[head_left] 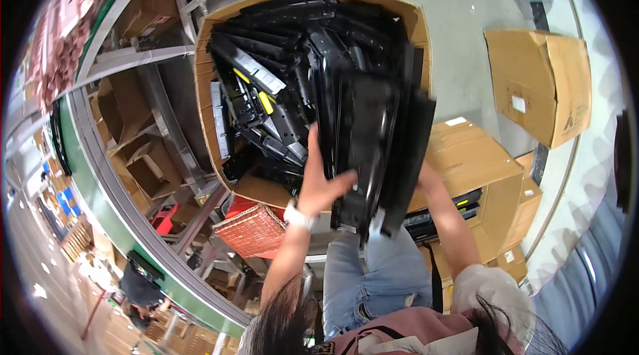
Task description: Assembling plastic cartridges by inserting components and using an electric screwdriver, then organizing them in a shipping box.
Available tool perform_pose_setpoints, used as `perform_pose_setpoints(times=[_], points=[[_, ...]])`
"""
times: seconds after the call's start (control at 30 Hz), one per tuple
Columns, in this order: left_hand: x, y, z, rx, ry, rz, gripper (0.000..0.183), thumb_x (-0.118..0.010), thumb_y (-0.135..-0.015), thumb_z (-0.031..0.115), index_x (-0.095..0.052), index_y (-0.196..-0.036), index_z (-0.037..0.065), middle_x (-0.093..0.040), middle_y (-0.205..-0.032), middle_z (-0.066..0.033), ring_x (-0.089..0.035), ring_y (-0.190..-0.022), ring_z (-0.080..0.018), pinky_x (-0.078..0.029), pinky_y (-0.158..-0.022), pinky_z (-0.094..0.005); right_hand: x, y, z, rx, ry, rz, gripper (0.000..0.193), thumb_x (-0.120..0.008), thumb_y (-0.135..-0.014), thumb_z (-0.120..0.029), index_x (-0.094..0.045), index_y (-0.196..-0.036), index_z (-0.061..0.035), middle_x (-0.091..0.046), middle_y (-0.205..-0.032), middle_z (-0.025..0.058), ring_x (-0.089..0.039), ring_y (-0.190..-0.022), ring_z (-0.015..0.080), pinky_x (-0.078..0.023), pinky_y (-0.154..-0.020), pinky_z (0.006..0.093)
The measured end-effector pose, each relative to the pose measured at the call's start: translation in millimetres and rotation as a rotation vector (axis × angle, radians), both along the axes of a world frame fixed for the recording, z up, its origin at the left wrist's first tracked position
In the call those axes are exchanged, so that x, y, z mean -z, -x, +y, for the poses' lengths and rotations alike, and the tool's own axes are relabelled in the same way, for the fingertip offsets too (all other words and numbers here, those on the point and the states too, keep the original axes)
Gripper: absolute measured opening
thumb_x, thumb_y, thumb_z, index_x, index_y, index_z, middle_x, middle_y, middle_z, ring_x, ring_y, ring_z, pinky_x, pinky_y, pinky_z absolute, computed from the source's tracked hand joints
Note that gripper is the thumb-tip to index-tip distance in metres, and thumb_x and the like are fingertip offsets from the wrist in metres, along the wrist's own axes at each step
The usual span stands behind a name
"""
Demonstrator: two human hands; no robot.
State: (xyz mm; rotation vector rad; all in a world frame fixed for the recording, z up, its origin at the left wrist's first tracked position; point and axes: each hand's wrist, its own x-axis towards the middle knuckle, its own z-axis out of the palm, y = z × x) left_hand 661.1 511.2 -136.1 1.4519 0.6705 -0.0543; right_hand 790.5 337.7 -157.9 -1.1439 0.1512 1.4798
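Between my two hands is a stack of long black plastic parts (368, 132), tilted over the near right side of a large cardboard box (204, 102). My left hand (319, 185) closes on the stack's left edge, its thumb lying across the front. On the opposite edge my right hand (426, 177) grips the stack; its fingers are hidden behind it. Many similar black parts (266, 41) fill the box in a jumble. Among them lie a grey-white strip (256, 69) and small yellow pieces (266, 103).
An open carton (479, 162) with more black parts stands at my right. Further right is another cardboard box (539, 85) on the floor. A red woven basket (251, 230) sits near my left forearm. Metal shelving (166, 115) with cartons runs along the left. A person (140, 288) is at lower left.
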Motion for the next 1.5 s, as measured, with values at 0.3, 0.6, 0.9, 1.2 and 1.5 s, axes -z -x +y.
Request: perform_pose_setpoints(times=[0.3,0.6,0.9,1.2,1.5], points=[[-124.3,180.7,-131.8,-0.497,0.554,0.15,0.108,-0.071,-0.07,0.018,0.005,-0.146,0.004,-0.013,-0.149,-0.0122,-0.016,-0.137,-0.0232,-0.015,-0.111,-0.0341,-102.5,89.3,-87.4,-0.625,-0.127,0.1,0.092,-0.083,-0.058,-0.021,-0.036,-0.135,-0.0015,-0.051,-0.126,0.0078,-0.044,-0.117,0.0181,-0.033,-0.102,0.035],[-156.7,272.5,-199.5,-1.057,0.319,-0.167,0.089,-0.058,-0.082,0.01,0.004,-0.145,-0.001,-0.009,-0.151,-0.0137,-0.01,-0.139,-0.0216,-0.009,-0.111,-0.0304,-134.8,168.6,-25.5,-1.134,-0.186,-0.13,0.089,-0.079,-0.062,-0.022,-0.034,-0.136,-0.0009,-0.047,-0.131,0.009,-0.044,-0.12,0.0206,-0.033,-0.103,0.0338],[-194.6,391.4,-296.6,-1.901,-0.199,-0.245,0.089,-0.066,-0.082,0.03,-0.01,-0.144,-0.002,-0.026,-0.143,-0.0177,-0.025,-0.133,-0.0234,-0.02,-0.109,-0.0324,-170.0,377.2,14.8,-1.565,-0.309,-0.145,0.039,-0.051,-0.091,-0.02,-0.052,-0.124,-0.0003,-0.06,-0.115,0.0103,-0.061,-0.099,0.0226,-0.05,-0.088,0.0377],[-255.4,540.3,-471.2,-2.75,-0.484,-0.412,0.078,-0.069,-0.081,0.031,-0.023,-0.134,-0.004,-0.044,-0.126,-0.0176,-0.045,-0.114,-0.0231,-0.036,-0.098,-0.0333,-247.4,665.6,-100.5,-2.273,-0.732,0.174,0.08,-0.072,-0.064,-0.026,-0.039,-0.131,0.0021,-0.056,-0.119,0.009,-0.055,-0.107,0.0192,-0.044,-0.092,0.0313],[-280.8,722.4,-620.7,-3.182,-0.673,-0.349,0.075,-0.072,-0.077,0.035,-0.031,-0.125,-0.005,-0.053,-0.115,-0.0178,-0.055,-0.102,-0.0242,-0.046,-0.088,-0.0335,-282.0,927.4,-275.2,-2.589,-0.579,0.689,0.046,-0.061,-0.082,-0.015,-0.047,-0.123,0.0011,-0.063,-0.107,0.0089,-0.064,-0.09,0.0171,-0.053,-0.079,0.0295]])
